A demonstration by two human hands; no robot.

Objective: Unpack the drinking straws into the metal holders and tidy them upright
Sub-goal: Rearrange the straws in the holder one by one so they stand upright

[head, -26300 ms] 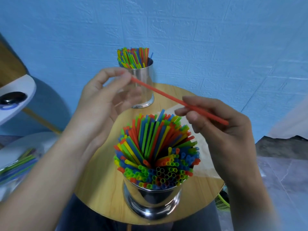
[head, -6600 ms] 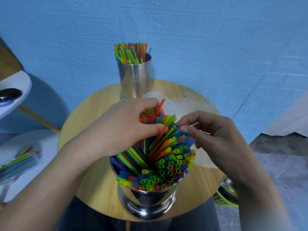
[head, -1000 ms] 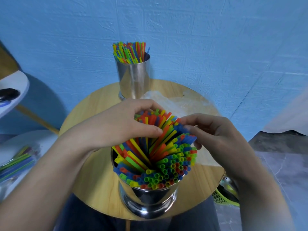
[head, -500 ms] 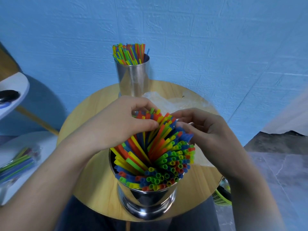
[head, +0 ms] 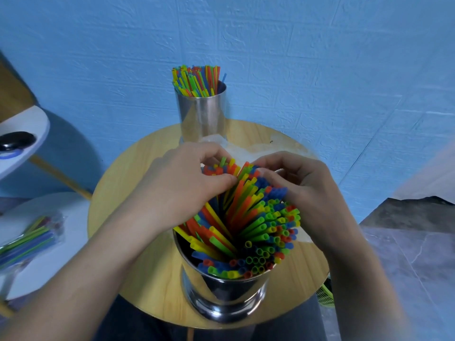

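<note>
A shiny metal holder [head: 222,295] stands at the near edge of the round wooden table [head: 138,168], packed with coloured straws [head: 248,225] that fan out and lean away from me. My left hand [head: 177,185] curls over the far left tops of the bundle and grips a cluster of them. My right hand [head: 307,190] curls round the far right tops, fingertips pinching straws beside the left thumb. A second metal holder [head: 203,114] at the table's far edge carries upright straws [head: 197,81].
A crumpled clear plastic wrapper [head: 248,146] lies on the table behind my hands. On a white stool at the left lies a sealed pack of straws [head: 27,239]. A white shelf with a black object [head: 16,140] juts in at the left. The blue wall stands close behind.
Both hands have drawn together at the far tops of the bundle, squeezing the straws tighter. The near straws now lie lower in the holder, with a gap opened on the left.
</note>
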